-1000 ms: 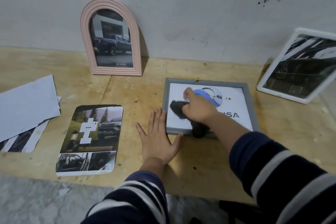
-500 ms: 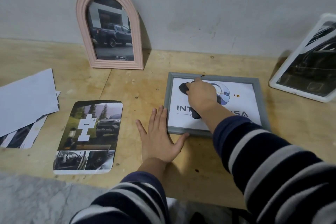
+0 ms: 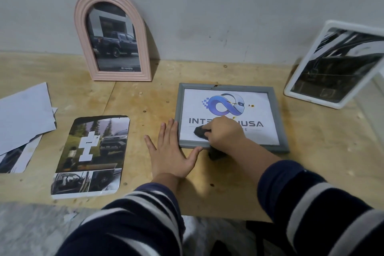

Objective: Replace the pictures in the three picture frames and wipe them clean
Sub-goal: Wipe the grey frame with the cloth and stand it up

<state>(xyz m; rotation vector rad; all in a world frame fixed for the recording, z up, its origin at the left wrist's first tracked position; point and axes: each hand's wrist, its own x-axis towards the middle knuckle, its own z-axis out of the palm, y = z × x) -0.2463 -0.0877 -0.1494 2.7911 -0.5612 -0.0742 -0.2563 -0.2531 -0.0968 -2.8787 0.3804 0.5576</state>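
Note:
A grey picture frame (image 3: 278,118) lies flat on the wooden table (image 3: 245,174), showing a white picture with a blue logo. My right hand (image 3: 225,134) presses a black cloth (image 3: 200,131) onto its lower left glass; part of the cloth sticks out below the frame. My left hand (image 3: 171,149) lies flat, fingers spread, against the frame's left edge and bottom left corner. A pink arched frame (image 3: 113,35) with a truck picture leans on the wall at the back left. A white frame (image 3: 336,64) with a dark picture leans at the right.
A loose car picture (image 3: 91,156) with rounded corners lies left of my hands. Further left sits a pile of white papers (image 3: 22,116) over other prints. The table's front edge runs just below the picture, with grey marbled floor (image 3: 31,230) beneath.
My right hand has slid the cloth from the upper middle of the grey frame's glass down to its lower left. My left hand has stayed flat by the frame.

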